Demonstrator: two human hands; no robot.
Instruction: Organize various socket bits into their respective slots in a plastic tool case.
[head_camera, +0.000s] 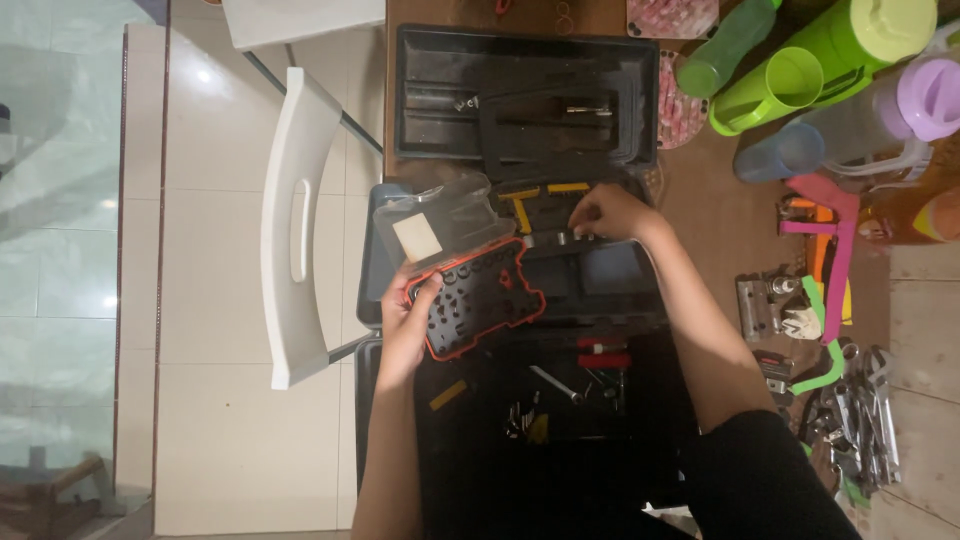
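A person's left hand (408, 322) grips the lower left corner of a small bit case (478, 297), its black, orange-rimmed tray pocked with empty sockets and its clear lid (437, 222) swung open, held above an open black toolbox (520, 400). The right hand (603, 214), fingers curled together, reaches into the toolbox's upper tray; what it pinches cannot be told. A white chair (300, 225) crowds the box's left edge; bottles (800, 70) and loose tools (850, 410) fill the table at right.

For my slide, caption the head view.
Left hand holds an open bit case; right hand reaches into the toolbox.
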